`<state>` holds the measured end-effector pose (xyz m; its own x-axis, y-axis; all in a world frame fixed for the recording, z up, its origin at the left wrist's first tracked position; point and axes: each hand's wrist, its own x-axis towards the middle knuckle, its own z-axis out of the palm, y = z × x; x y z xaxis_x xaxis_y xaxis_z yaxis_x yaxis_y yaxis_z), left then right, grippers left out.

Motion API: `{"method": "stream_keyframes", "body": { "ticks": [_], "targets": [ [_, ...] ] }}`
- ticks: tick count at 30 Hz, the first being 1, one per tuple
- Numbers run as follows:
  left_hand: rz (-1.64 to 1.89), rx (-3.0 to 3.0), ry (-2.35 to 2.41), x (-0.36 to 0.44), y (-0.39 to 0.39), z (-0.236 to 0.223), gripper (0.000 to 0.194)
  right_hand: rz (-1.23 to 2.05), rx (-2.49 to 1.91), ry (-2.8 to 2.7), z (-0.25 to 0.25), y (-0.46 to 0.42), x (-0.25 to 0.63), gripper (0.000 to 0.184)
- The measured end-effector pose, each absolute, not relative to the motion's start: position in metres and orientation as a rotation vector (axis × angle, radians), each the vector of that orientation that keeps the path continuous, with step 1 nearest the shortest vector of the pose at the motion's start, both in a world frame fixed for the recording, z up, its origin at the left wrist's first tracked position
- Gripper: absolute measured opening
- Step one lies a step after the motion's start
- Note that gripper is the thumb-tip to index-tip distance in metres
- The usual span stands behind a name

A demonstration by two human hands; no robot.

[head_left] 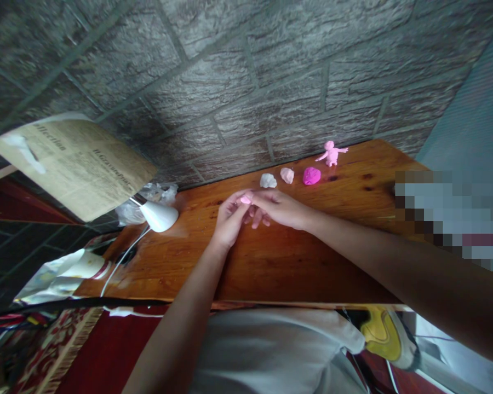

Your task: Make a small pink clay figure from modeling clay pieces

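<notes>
Over the wooden table, my left hand (230, 220) and my right hand (280, 208) meet fingertip to fingertip. Between them they pinch a small piece of pink modelling clay (246, 200); both hands are closed on it. Just beyond the fingers lie a white lump of clay (268, 180), a pale pink lump (287, 175) and a bright magenta lump (311, 175). Behind these, to the right, stands a small pink clay figure (331, 154) with its arms spread.
A lamp with a printed paper shade (76, 164) and white base (160, 217) stands at the left, its white cord (125, 257) crossing the wooden table (304, 268). A paper cup (84, 265) lies tilted at the left edge. A stone-patterned wall (230, 93) borders the back.
</notes>
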<state>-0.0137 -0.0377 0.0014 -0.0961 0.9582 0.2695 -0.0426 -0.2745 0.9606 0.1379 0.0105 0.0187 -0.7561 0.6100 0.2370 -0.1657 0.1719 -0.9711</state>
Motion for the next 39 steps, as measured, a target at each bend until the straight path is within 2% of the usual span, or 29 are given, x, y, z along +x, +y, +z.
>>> {"method": "stream_keyframes", "body": {
  "ticks": [8,20,25,29,39],
  "targets": [
    [1.693,1.458,1.193,-0.014,-0.035,0.003,0.038,1.504,-0.447,-1.699,0.014,0.013,0.139,0.039],
    [1.655,1.531,1.201,-0.017,-0.034,-0.002,0.032,1.555,-0.327,-1.714,0.014,0.010,0.138,0.029],
    [1.632,1.519,1.216,-0.014,-0.035,0.000,0.027,1.534,-0.386,-1.692,0.015,0.013,0.139,0.026],
    [1.620,1.466,1.236,-0.011,-0.036,0.004,0.031,1.539,-0.503,-1.568,0.015,0.022,0.140,0.023],
    [1.583,1.472,1.207,-0.011,-0.037,0.004,0.031,1.650,-0.563,-1.496,0.010,0.021,0.135,0.028]
  ]
}}
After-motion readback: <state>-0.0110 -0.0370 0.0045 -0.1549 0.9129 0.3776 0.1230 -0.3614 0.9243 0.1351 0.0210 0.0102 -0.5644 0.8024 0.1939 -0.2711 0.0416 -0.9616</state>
